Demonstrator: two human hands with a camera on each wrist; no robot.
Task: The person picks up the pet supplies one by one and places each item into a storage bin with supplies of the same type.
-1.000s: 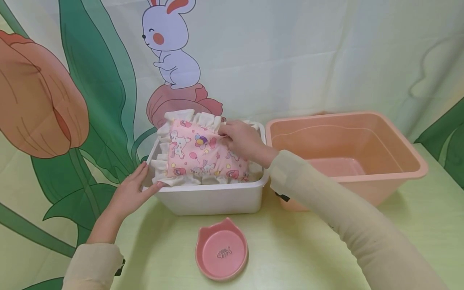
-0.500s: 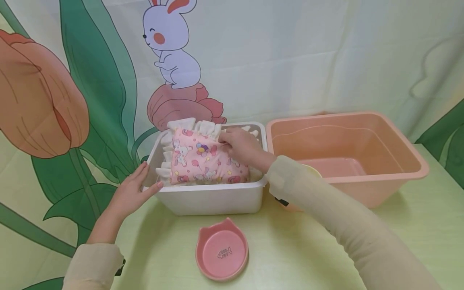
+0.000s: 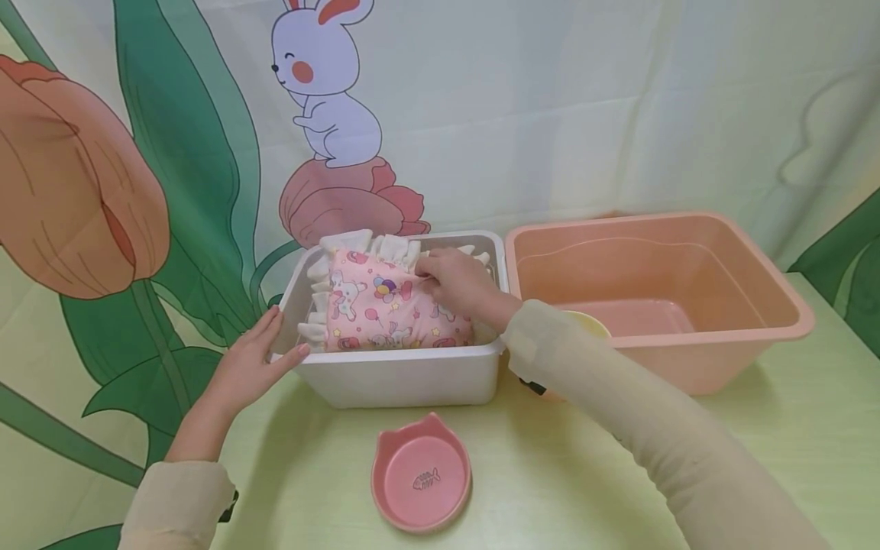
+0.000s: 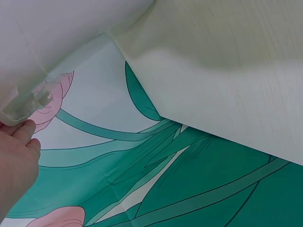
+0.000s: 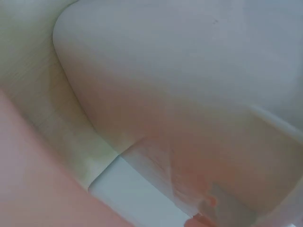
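Observation:
A pink printed cushion (image 3: 374, 309) with a white ruffled edge sits tilted inside the white plastic bin (image 3: 406, 380). Its ruffled back edge rises near the far rim. My right hand (image 3: 462, 281) pinches the cushion at its upper right, fingertips at the ruffle. Holding the bin's front left corner is my left hand (image 3: 249, 368), thumb over the front rim and fingers along the left side. In the left wrist view, the left fingers (image 4: 29, 135) meet the bin's rim. The bin's wall (image 5: 165, 85) fills much of the right wrist view, hiding the cushion there.
Close to the bin's right side stands a large peach tub (image 3: 708, 363). A yellow rounded rim (image 3: 590, 324) shows partly behind the right sleeve. In front of the bin, a pink cat-eared bowl (image 3: 422, 489) with a fish-bone print lies on the light green table (image 3: 550, 473).
My right hand has moved slightly down with the cushion, which now sits lower in the bin. The yellow rim has come into view beside the sleeve. My left hand stays put.

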